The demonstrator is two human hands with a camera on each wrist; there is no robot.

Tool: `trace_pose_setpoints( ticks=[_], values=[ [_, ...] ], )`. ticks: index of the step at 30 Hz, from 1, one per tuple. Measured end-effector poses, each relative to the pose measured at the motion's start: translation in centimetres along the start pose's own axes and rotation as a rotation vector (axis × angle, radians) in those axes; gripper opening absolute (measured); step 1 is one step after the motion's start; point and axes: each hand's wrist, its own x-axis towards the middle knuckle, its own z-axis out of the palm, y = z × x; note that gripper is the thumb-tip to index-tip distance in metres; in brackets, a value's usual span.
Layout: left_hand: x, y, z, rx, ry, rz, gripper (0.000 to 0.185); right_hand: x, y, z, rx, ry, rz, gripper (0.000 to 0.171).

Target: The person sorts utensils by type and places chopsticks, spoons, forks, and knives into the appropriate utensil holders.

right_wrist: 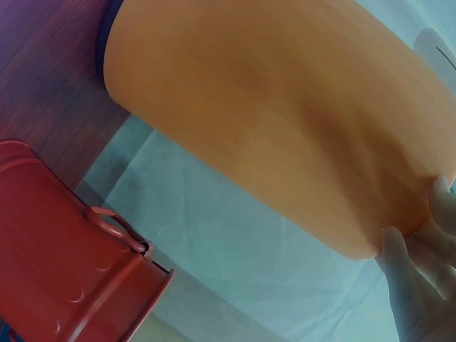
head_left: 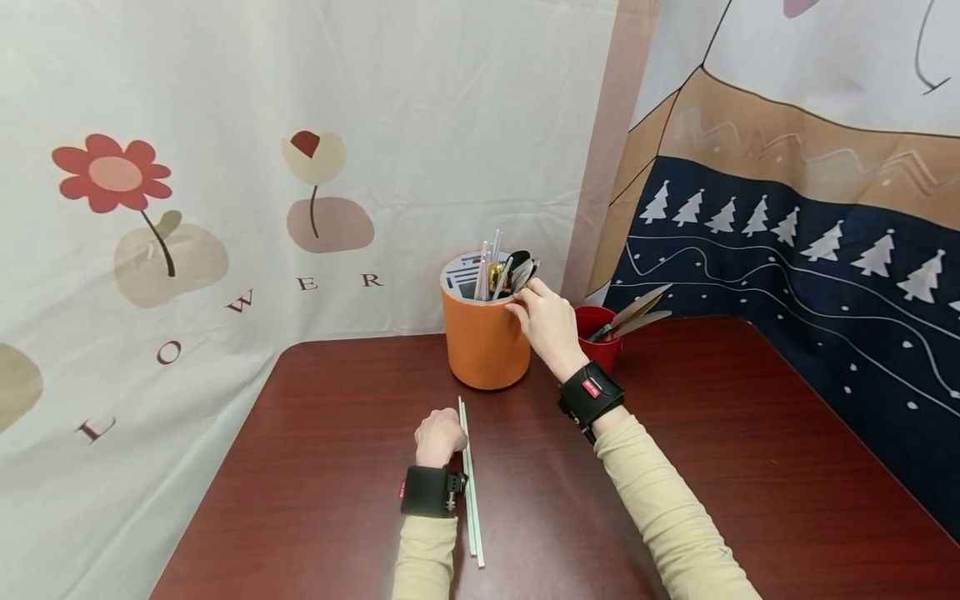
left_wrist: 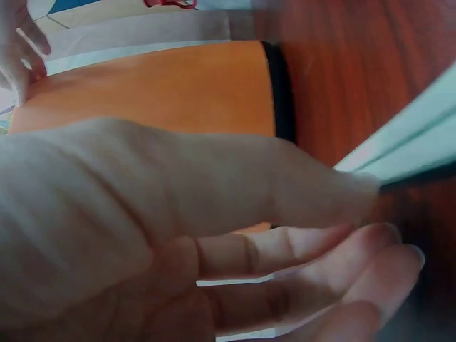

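Note:
Two pale green chopsticks (head_left: 471,492) lie lengthwise on the table. My left hand (head_left: 439,437) is right beside them, fingers loosely bent. In the left wrist view its thumb (left_wrist: 285,178) overlaps the chopstick ends, and a gap shows between thumb and fingers. Behind it stands an orange cutlery holder (head_left: 486,342) with a slotted grey top. It bears upright chopsticks (head_left: 482,277) and several spoons (head_left: 522,271). My right hand (head_left: 551,325) grips the holder's rim at its right side, beside the spoons; part of its fingers is hidden in the right wrist view.
A red bucket (head_left: 597,354) with a small handle loop stands right of the holder, several knives (head_left: 637,312) leaning out of it. The reddish-brown table (head_left: 337,467) ends at a pale printed cloth (head_left: 420,125) behind and a navy one (head_left: 810,300) at right.

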Motion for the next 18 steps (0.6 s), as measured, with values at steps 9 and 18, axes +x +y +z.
trace_pose_setpoints(
  ticks=[9,18],
  values=[
    [-0.2,0.1,0.0,-0.039,-0.062,-0.005,0.024,0.1,-0.1,0.0,0.002,-0.013,0.011,0.022],
    [-0.2,1.1,0.8,0.005,-0.033,-0.040,0.016,0.1,-0.1,-0.1,-0.004,-0.014,0.011,0.022]
  ],
)
